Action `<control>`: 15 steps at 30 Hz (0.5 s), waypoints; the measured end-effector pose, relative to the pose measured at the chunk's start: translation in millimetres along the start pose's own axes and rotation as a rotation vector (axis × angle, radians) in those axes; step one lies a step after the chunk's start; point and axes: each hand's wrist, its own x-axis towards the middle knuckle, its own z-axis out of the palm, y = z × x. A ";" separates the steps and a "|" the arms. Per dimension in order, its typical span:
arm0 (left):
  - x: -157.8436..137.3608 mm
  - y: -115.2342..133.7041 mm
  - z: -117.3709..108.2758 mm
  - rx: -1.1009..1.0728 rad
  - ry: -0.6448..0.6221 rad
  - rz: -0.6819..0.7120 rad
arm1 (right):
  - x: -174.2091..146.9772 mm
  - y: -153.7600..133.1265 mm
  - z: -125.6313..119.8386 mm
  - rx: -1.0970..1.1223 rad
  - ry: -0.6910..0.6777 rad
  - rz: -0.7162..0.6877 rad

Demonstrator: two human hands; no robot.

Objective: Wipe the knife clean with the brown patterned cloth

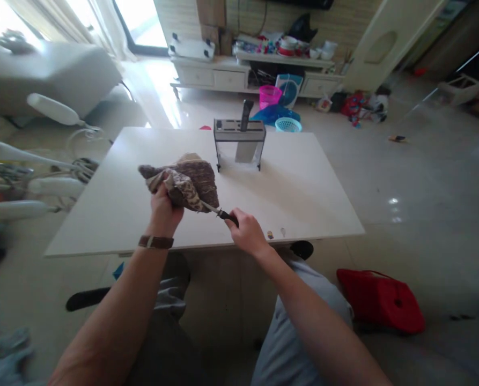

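My left hand (163, 209) grips a brown patterned cloth (186, 182) bunched above the white table (303, 193). The cloth is wrapped around the blade of a knife (223, 214). My right hand (245, 231) holds the knife by its black handle, just right of the cloth. Most of the blade is hidden inside the cloth. At the far middle of the table stands a clear knife block (240, 140), with one black-handled knife (246, 114) upright in it.
A red bag (382, 306) lies on the floor to my right. A sofa (50, 75) and white appliances are at the left. Beyond the table are a low TV cabinet (231, 78), a pink bucket (269, 95) and a blue basket (288, 125).
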 end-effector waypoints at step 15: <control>-46.0 -14.7 23.5 -0.143 -0.135 -0.420 | 2.6 5.5 34.5 0.295 0.218 0.008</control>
